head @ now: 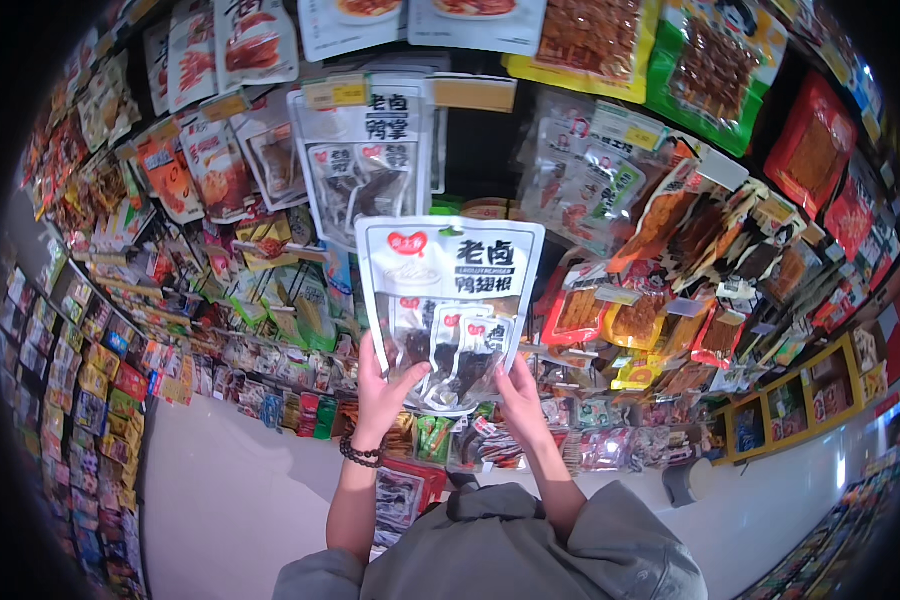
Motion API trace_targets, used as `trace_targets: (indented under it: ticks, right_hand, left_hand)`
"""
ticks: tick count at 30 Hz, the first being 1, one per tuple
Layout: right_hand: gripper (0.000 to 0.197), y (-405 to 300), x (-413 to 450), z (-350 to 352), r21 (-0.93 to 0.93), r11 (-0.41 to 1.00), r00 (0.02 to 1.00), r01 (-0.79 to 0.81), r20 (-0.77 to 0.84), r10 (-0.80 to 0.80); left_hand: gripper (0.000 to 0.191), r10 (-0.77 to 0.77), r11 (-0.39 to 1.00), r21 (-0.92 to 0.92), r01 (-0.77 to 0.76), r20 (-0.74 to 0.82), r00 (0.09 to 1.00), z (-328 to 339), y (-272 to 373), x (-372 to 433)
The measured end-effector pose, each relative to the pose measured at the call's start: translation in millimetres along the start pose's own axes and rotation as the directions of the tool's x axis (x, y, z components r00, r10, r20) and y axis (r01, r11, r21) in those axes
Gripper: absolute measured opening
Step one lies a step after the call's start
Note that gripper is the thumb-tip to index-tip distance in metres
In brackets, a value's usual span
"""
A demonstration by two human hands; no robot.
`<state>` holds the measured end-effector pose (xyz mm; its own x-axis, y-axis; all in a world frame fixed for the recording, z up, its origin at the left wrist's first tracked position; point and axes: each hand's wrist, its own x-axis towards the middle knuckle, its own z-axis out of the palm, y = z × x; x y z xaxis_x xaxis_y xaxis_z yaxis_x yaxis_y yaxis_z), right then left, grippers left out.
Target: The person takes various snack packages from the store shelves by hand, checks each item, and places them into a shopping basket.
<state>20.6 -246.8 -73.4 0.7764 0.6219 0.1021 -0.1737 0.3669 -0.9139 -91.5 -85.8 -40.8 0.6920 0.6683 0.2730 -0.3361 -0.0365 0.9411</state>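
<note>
A white-edged plastic snack pouch [450, 277] with a clear lower window is held upright between both hands, in front of a shop rack. Small inner packets of dark food show through the window. My left hand [386, 390], with dark beaded bracelets at the wrist, grips the pouch's lower left edge, its thumb over the front. At the lower right edge, my right hand [519, 390] grips the pouch, thumb on the border. A similar pouch [364, 165] hangs on the rack just behind and above, with price tags [337, 91] over it.
Hanging snack packs [600, 172] fill the rack at both sides. Below are low bins of packets [435, 439]. A yellow shelf unit [787, 405] and a round grey container [688, 482] are at the right. Pale floor [232, 487] extends beside me; another packed shelf [82, 405] lies far left.
</note>
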Motion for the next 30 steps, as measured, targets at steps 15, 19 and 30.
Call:
trace_targets:
  ticks: [15,19,30]
  right_hand:
    - [0.033,-33.2,66.3,-24.8,0.055,0.993,0.984,0.109,0.134,-0.115]
    - [0.032,-36.5,77.7,-12.2,0.185,0.979,0.987,0.080,0.120,-0.103]
    - [0.035,-41.3,84.9,-8.8,0.261,0.955,0.985,0.142,0.062,-0.164]
  left_hand:
    - [0.072,0.055,0.998,-0.011,-0.055,0.037,0.998,60.7,32.8,75.6]
    - [0.069,0.236,0.952,0.197,-0.235,0.018,0.972,59.6,35.2,93.4]
    - [0.036,0.584,0.138,0.769,-0.624,0.445,0.678,107.6,115.8,171.6]
